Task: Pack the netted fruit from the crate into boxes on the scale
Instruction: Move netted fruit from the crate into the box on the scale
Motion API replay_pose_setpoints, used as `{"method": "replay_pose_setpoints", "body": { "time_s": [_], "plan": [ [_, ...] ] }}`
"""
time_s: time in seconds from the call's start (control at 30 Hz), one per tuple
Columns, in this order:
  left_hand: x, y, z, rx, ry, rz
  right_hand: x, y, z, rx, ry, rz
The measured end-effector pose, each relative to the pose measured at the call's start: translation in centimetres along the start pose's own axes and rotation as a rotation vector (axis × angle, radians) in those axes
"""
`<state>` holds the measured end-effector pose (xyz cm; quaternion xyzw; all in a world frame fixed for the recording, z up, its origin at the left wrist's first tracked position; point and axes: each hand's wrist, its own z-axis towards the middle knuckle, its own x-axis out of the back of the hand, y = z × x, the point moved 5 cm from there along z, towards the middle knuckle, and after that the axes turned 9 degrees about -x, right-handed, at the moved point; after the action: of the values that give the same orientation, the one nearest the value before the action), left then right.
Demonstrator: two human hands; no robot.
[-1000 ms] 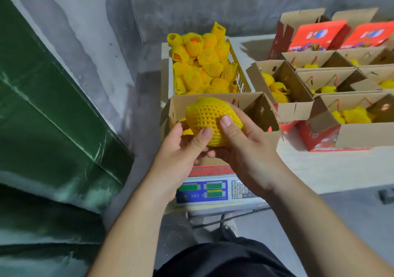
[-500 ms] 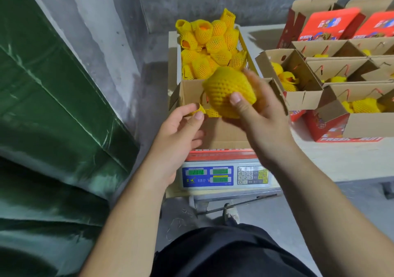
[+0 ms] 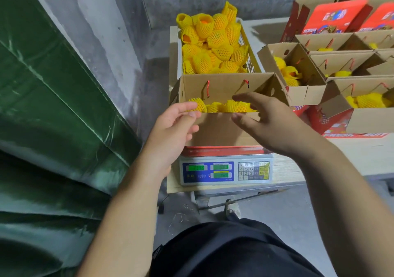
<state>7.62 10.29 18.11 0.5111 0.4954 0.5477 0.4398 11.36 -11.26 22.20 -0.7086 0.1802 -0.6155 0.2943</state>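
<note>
An open cardboard box (image 3: 221, 131) stands on the scale (image 3: 226, 171), with several yellow-netted fruit (image 3: 232, 106) lying low inside it. Behind the box a crate (image 3: 250, 61) is heaped with more netted fruit (image 3: 215, 46). My left hand (image 3: 172, 127) hovers at the box's near left corner, fingers relaxed and holding nothing. My right hand (image 3: 266, 121) hangs over the box's near right rim, fingers spread, empty.
Several open cardboard boxes (image 3: 302, 80) partly filled with netted fruit sit on the table at the right, red-lidded ones (image 3: 332, 16) behind them. A green tarpaulin (image 3: 53, 106) fills the left. A grey concrete wall stands behind the crate.
The netted fruit my right hand held over the box is gone from it; both hands are now empty and lower, near the box's front rim.
</note>
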Motion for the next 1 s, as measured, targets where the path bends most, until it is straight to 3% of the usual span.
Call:
{"method": "replay_pose_setpoints", "body": {
  "time_s": [0.2, 0.67, 0.87, 1.0],
  "plan": [
    [-0.7, 0.5, 0.6, 0.0, 0.008, -0.016, 0.1, -0.7, 0.1, 0.078, 0.065, 0.266],
    [-4.0, 2.2, 5.1, -0.044, 0.033, 0.049, 1.1, 1.8, 5.9, 0.107, 0.03, 0.376],
    [-7.4, 4.6, 14.5, -0.127, -0.042, 0.136, 3.8, 5.1, 15.3, 0.163, 0.006, 0.409],
    [-9.8, 2.8, 23.3, -0.085, -0.091, 0.259, 4.5, 10.1, 24.5, 0.091, 0.034, 0.241]
  ]
}}
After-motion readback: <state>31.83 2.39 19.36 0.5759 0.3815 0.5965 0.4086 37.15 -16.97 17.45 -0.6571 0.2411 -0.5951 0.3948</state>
